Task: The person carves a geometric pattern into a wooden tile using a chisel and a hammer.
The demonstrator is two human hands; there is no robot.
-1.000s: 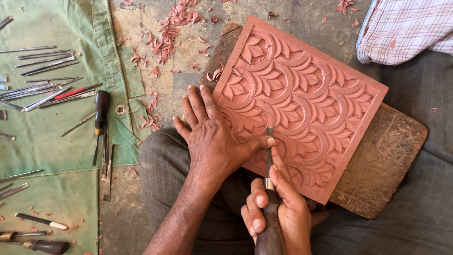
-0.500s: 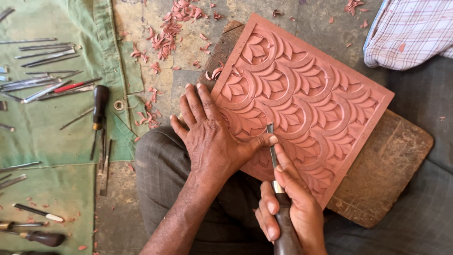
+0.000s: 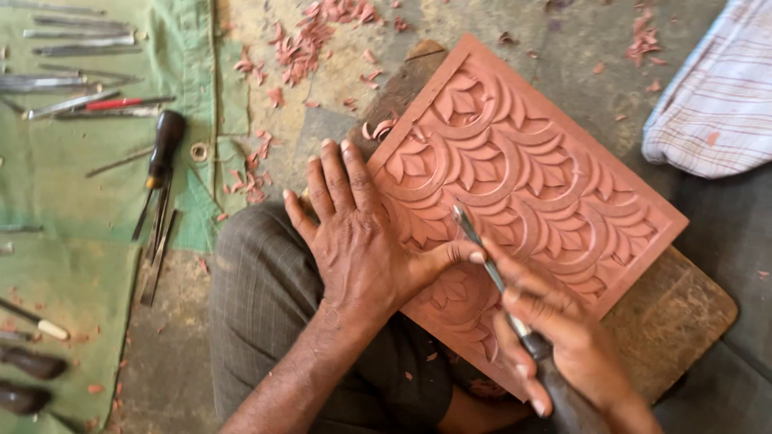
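Carved panel: reddish panel (image 3: 523,185) with a repeating leaf-and-scale relief, lying tilted under both hands on a wooden board (image 3: 675,321), its lower corner toward the person's lap
Chisel: thin metal blade (image 3: 474,241) with a dark handle, slanting up and away from the right hand; tip on the carving just beyond the left thumb
Right hand: right hand (image 3: 555,337) closed around the chisel handle, index finger laid along the blade
Left hand: left hand (image 3: 362,241) flat and open, fingers spread, palm pressing the panel's left edge; thumb stretched across to touch the blade
Lap: grey trouser leg (image 3: 265,305) beneath the left wrist
Shavings: reddish chips (image 3: 305,40) scattered on the ground beyond the left fingertips
Tool cloth: green cloth (image 3: 64,185) well to the left of the left hand, carrying a row of metal chisels (image 3: 72,88) and one dark-handled tool (image 3: 165,145)
Fabric: checked cloth (image 3: 716,104) well beyond the right hand, off the panel's far corner
Change from earlier frames: grip and left-hand brace unchanged; the view sits closer and shifted, so the panel fills more of the frame; right hand lies lower on the handle than one second ago
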